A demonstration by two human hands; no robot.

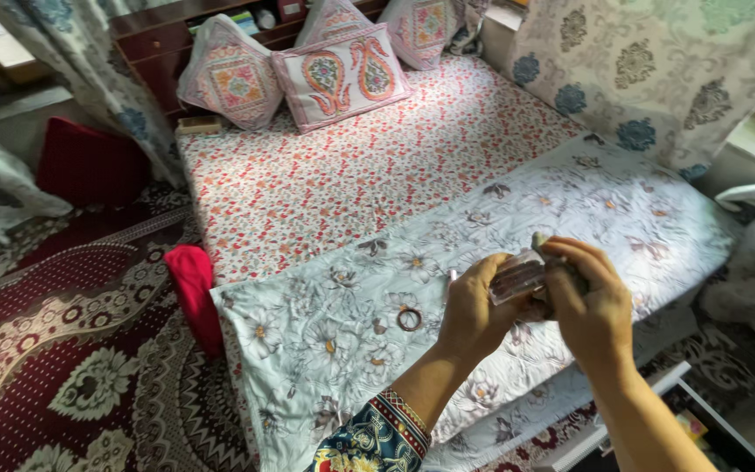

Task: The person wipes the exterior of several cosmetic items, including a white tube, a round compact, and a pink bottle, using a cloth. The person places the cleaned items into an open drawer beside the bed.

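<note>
My left hand (474, 310) and my right hand (589, 301) are raised together above the pale floral quilt (325, 341). Between them they grip a small clear, shiny packet or case (517, 276) with something dark inside; what it is stays unclear. My left hand pinches its left end, my right hand covers its right end. A small brown ring (409, 319) lies flat on the quilt just left of my left hand. My left forearm wears a dark patterned sleeve (369, 441).
A low mattress with a red-flowered sheet (351, 166) carries patterned cushions (338, 74) at its head. A red cloth (196, 293) hangs at the quilt's left edge. Dark red patterned carpet (63, 332) lies left; curtains (648, 70) hang right; a white drawer edge (622, 419) shows below.
</note>
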